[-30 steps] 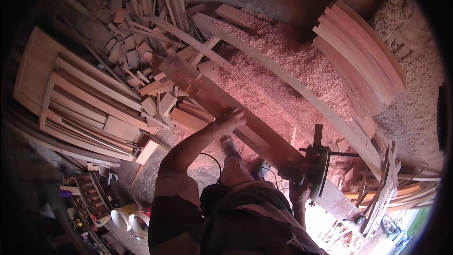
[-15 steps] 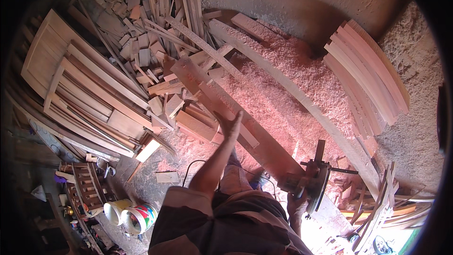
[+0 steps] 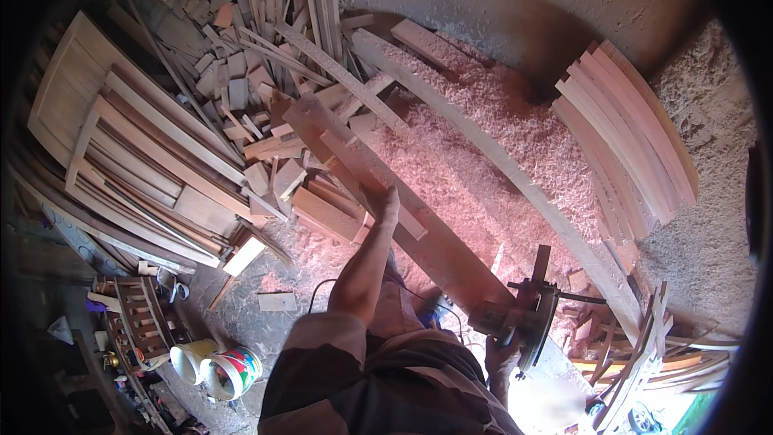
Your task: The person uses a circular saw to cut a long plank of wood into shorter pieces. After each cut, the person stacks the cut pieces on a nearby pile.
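Observation:
A long wooden board [image 3: 451, 270] runs slantwise in front of me, from the scrap pile toward the lower right. On it lies a shorter, narrow wooden strip [image 3: 411, 221]. My left hand [image 3: 383, 203] is closed around the strip near its middle; the fingertips are partly hidden. Low on the right, my right hand [image 3: 502, 348] grips the handle of a dark handheld circular saw [image 3: 531, 314]. The saw rests at the near end of the board, with a rod sticking out to its right. Its blade is hidden.
Pinkish shavings [image 3: 483, 169] cover the ground beyond the board, crossed by a long curved plank [image 3: 491, 153]. Curved pieces [image 3: 628, 129] are stacked at right. Wooden panels [image 3: 153, 153] and offcuts [image 3: 233, 72] crowd the left. Buckets [image 3: 230, 372] stand lower left; a cable [image 3: 314, 294] passes my legs.
My left hand, spread over the strip before, has closed around it. The right hand stays on the saw. The whole view has shifted slightly.

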Demonstrator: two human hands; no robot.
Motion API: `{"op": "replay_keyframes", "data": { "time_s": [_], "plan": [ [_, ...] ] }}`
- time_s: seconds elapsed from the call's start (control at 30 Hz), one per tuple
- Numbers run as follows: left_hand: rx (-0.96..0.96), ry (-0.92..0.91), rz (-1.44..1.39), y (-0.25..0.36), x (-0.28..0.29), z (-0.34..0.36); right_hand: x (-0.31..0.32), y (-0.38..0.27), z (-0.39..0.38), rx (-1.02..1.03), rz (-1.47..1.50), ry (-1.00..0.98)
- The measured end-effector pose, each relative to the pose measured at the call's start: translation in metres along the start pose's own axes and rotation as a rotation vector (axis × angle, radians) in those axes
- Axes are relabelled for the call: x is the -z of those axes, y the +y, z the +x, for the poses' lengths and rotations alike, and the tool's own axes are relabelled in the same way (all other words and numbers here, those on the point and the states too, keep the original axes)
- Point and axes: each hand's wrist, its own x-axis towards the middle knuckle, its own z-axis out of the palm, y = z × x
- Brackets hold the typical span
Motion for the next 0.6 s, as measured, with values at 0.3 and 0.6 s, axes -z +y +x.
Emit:
{"op": "replay_keyframes", "data": {
  "time_s": [0.3,0.6],
  "plan": [
    [0.110,0.040,0.141,0.009,0.001,0.006,0.018,-0.015,0.003,0.086,-0.065,0.035],
    [0.169,-0.207,0.283,0.005,0.047,0.017,0.085,-0.079,0.019,0.268,0.114,0.015]
  ]
}}
